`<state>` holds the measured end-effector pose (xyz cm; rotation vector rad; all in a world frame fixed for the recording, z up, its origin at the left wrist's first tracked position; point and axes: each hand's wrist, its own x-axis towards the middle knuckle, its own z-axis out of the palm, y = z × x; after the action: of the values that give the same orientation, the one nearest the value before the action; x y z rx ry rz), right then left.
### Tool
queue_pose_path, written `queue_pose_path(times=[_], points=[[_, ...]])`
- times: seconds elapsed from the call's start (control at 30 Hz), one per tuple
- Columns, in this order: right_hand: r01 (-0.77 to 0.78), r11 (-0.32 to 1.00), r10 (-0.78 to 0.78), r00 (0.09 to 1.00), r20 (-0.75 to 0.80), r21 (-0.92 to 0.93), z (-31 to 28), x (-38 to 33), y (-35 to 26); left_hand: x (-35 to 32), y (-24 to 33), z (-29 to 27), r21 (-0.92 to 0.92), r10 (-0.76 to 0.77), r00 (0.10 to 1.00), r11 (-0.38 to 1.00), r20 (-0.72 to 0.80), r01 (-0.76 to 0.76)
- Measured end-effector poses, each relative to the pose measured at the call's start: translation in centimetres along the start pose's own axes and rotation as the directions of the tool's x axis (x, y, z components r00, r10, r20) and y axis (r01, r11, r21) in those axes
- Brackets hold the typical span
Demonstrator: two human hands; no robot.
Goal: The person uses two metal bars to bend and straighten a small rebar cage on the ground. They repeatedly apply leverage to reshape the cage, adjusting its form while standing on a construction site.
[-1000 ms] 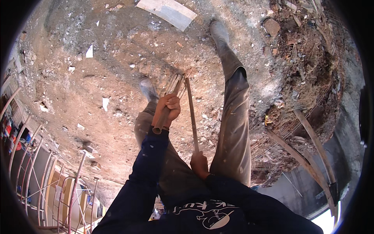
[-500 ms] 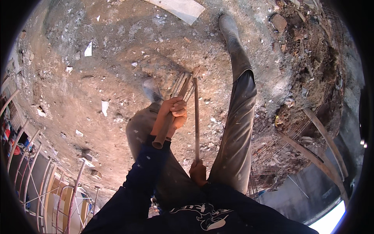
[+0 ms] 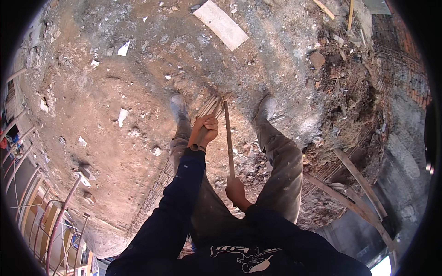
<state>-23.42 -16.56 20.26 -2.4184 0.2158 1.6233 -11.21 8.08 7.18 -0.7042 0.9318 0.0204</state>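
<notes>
My left hand is closed round a brown hollow tube, whose near end sticks out by the wrist. My right hand, lower and nearer my body, grips the near end of a long, thin brown pole. The pole runs forward, and its far end lies close to the tube's. Beside the tube's far part are several thin, pale bars; how they join the tube or the pole I cannot make out. All this is between my two legs, over bare ground.
A pale rectangular board lies on the dirt ahead. To the right are rubble, thin rods and wooden planks. A wire lattice extends beside my left leg. Curved metal bars stand at the lower left.
My right foot, earlier far forward, now appears about level with the left. My right hand has come up and forward along with the pole. Both hands keep their holds.
</notes>
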Motion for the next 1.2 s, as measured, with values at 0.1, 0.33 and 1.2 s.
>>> queue_pose_path(times=[0.1, 0.33, 1.2], points=[[-0.111, 0.990, 0.111, 0.994, 0.002, 0.092, -0.5, -1.4, -2.9, 0.0, -1.0, -0.1, 0.078, -0.006, 1.000, 0.997, -0.021, 0.008], [-0.479, 0.455, 0.134, 0.870, 0.474, 0.751, -12.4, -2.2, -2.6, -2.0, -1.1, -3.7, 0.139, -0.049, 0.997, 0.989, 0.054, 0.041], [-0.402, 0.232, -0.031, 0.907, 0.419, 0.886, -23.6, -15.9, -10.0, -26.1, -9.4, 13.8, 0.953, 0.258, 0.918, 0.076, -0.302, 0.293]])
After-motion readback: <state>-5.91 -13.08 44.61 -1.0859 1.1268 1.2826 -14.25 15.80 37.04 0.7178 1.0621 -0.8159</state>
